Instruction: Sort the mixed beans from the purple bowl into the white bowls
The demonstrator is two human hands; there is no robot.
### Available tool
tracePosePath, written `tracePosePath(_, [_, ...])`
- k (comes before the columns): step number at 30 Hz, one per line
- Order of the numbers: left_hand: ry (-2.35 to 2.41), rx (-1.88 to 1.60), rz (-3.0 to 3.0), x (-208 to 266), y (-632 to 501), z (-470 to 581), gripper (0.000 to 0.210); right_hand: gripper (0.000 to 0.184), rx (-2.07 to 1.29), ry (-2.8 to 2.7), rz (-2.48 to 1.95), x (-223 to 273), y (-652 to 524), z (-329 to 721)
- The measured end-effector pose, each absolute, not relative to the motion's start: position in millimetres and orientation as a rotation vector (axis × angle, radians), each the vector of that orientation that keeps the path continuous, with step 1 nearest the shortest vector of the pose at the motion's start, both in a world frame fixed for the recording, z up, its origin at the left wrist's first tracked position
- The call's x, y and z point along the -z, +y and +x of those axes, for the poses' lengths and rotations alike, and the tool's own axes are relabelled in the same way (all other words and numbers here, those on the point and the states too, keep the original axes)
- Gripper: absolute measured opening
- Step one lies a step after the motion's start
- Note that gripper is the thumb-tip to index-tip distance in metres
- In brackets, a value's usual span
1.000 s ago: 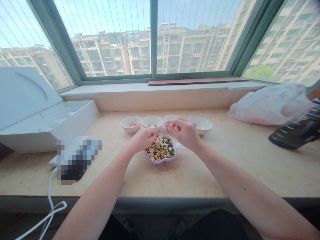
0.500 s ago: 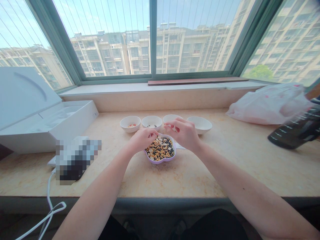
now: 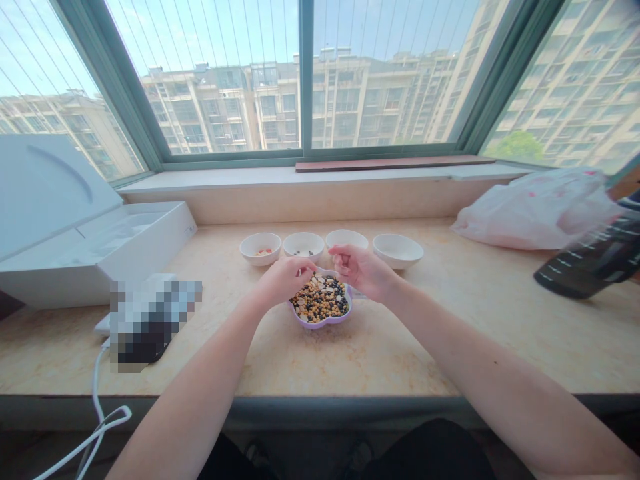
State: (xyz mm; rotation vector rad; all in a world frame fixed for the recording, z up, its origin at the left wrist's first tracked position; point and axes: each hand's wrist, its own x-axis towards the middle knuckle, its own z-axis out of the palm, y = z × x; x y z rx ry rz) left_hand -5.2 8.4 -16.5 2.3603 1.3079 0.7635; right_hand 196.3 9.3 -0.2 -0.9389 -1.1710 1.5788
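Head view. Your left hand [image 3: 284,279] sits at the near-left rim of the purple bowl [image 3: 323,321], fingers curled with the tips pinched down into the mixed beans [image 3: 321,300]; whether a bean is held between them cannot be told. Your right hand [image 3: 361,268] hovers over the far-right rim, thumb and forefinger drawn together in a pinch above the contents; any bean between them is too small to confirm.

The purple bowl stands on the surface [image 3: 390,347] directly in front of you, close to the near edge, which puts it within reach of both hands at once. It is filled with a mix of dark, yellow and pale pieces.

Four small white bowls stand in a row just behind it, side by side and near one another. The first white bowl [image 3: 261,248] holds a few orange-red pieces; the second white bowl [image 3: 303,245] holds a few dark pieces; the third white bowl [image 3: 347,239] is partly covered by your right hand; the fourth white bowl [image 3: 398,250] shows no contents. The row placement, judged from the contents, suits keeping each kind apart.

Peripheral items: an open white box [image 3: 95,250] at left, a white cable [image 3: 97,413] hanging over the edge, a plastic bag [image 3: 537,210] and a dark bottle [image 3: 587,260] at right.

No readable brand, label or writing is visible; one item at left is blurred out.
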Motion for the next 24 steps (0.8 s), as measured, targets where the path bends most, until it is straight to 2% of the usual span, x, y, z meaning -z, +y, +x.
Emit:
tracePosePath(5, [1.316, -0.766, 2.362, 17, 8, -5, 0.026, 0.017, -1.672, -1.122, -0.907, -3, 12, 201])
tracePosePath(8, [1.315, -0.760, 2.358, 16, 7, -5, 0.027, 0.019, -1.599, -1.137, -0.894, -3, 14, 204])
tracePosePath(10, [1.312, -0.756, 2.355, 15, 6, -5, 0.027, 0.021, -1.408, -1.253, -0.938, -2, 18, 207])
tracePosePath(16, [1.309, -0.754, 2.358, 13, 4, -5, 0.026, 0.026, -0.395, -1.851, -1.177, 6, 31, 228])
tracePosePath(20, [1.307, -0.744, 2.364, 14, 5, -5, 0.025, 0.026, -0.090, -1.905, -1.305, 11, 43, 240])
tracePosePath(24, [1.302, -0.735, 2.364, 14, 5, -5, 0.026, 0.023, 0.076, -1.903, -1.442, 19, 54, 249])
